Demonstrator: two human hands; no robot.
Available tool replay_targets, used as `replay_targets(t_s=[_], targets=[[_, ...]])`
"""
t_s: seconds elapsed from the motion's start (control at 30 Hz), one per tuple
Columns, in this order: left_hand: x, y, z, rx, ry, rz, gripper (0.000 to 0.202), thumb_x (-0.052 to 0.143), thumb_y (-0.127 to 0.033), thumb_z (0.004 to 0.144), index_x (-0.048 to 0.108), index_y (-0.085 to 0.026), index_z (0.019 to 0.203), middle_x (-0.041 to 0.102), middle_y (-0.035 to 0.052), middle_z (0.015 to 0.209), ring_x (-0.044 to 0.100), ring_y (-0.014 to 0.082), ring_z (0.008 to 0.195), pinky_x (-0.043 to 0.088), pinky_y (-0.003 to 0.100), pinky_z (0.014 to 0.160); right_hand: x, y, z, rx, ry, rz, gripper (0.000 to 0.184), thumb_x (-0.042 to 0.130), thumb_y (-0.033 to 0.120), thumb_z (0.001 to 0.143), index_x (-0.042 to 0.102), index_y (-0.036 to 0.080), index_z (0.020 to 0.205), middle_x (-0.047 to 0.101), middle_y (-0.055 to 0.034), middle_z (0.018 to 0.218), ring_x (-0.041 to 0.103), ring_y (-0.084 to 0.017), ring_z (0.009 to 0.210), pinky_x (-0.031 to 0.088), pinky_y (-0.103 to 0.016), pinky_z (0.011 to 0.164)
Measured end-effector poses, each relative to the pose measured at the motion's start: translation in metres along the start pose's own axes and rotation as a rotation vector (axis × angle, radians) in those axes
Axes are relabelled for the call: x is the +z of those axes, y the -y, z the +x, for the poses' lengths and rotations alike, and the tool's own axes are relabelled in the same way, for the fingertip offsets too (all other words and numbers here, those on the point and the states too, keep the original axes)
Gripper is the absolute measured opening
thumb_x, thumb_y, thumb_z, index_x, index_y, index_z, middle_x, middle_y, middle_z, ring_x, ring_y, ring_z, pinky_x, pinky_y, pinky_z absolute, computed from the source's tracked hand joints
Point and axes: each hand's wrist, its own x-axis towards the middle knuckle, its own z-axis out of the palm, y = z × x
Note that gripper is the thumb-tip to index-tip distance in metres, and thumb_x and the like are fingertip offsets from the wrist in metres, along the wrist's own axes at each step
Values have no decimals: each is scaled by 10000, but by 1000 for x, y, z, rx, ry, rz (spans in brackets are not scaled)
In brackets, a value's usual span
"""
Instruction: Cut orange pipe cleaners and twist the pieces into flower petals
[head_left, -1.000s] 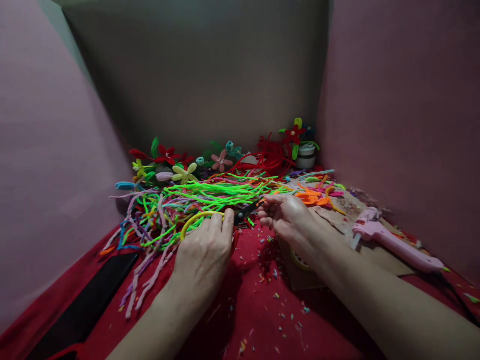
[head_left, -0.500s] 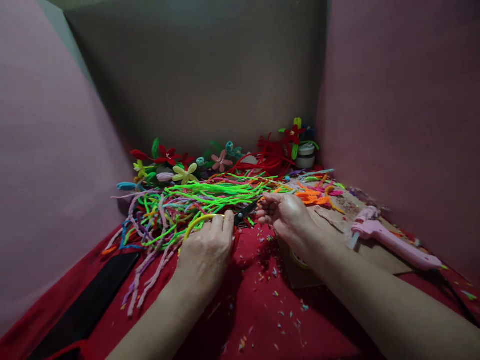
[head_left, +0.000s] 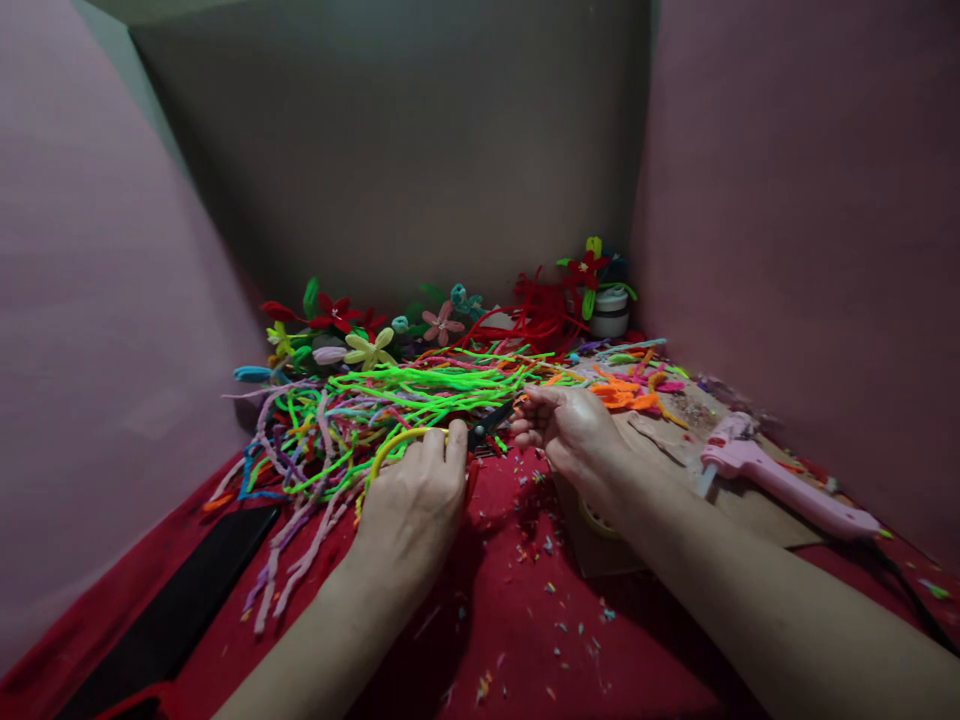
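Observation:
My left hand (head_left: 416, 500) is closed on a pair of scissors (head_left: 484, 432) with a yellow handle and dark blades. The blades point right, towards the fingertips of my right hand (head_left: 574, 425). That hand pinches thumb to forefinger, with a small bit of orange pipe cleaner (head_left: 520, 399) showing at the tips; most of it is hidden. Just beyond both hands lies a loose heap of bright green pipe cleaners (head_left: 435, 385). Lilac pipe cleaners (head_left: 322, 545) trail from the heap at the left. Orange pipe cleaner pieces (head_left: 622, 395) lie past my right wrist.
A pink glue gun (head_left: 787, 485) rests on a cardboard sheet (head_left: 675, 490) at the right. Finished pipe cleaner flowers (head_left: 367, 348) and a small white pot (head_left: 610, 315) stand along the back wall. Coloured clippings dot the red cloth (head_left: 517, 640). A black strip (head_left: 180, 600) lies at left.
Almost nothing differs. Both hands and the scissors stay in the same place, and the whole view has shifted very slightly.

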Motion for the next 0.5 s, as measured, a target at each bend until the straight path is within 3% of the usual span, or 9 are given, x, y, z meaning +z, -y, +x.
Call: replay_targets(t_s=[0.23,0.5], targets=[[3,2,0,21,-66,18,436,313,-67,848,409,-133,1268,568,94,923,564,178,797,475,283,671,-1,2,0,25,-29,-78,325,412,96,797,493,118,483,529,-47,373,495,-119,317,429,-210,308],[4,1,-2,19,-186,90,394,340,-124,861,461,-163,1234,578,72,877,569,186,730,439,284,595,-1,2,-1,48,-60,-67,265,421,108,769,481,135,513,498,-26,358,454,-114,296,403,-214,287]])
